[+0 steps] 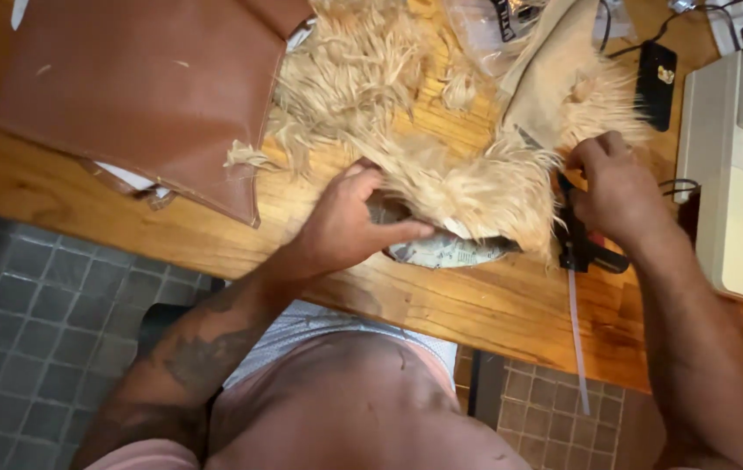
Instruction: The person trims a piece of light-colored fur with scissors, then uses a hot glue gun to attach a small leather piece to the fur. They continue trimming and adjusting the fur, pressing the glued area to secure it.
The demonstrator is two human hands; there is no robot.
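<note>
Your left hand is closed on the near edge of the long-pile cream faux fur, thumb underneath and fingers curled over the top, pinching the fur against a grey patterned paper-like piece that pokes out below it at the edge of the wooden table. Your right hand is curled shut around a black hot glue gun, its pale glue stick trailing down past the table edge toward the tiled floor.

The main risk, as I judge it, is the pile itself — the strands are long and loose, and they drape right over the spot where the nozzle sits. The tip is hidden by the fur, so you cannot see where it is pointing; stray fibres could get caught and mat together on the show side. Your left thumb sits just beside that seam, under the fur, where a hot drip would reach it unseen.

The work also overhangs the table edge, held only by your pinch — ease off and the fur may slide away from the paper piece.

A brown leatherette panel lies well apart at the far left, a black phone and a cream sewing machine to the right; the machine's cable near your right wrist could snag the arm.
</note>
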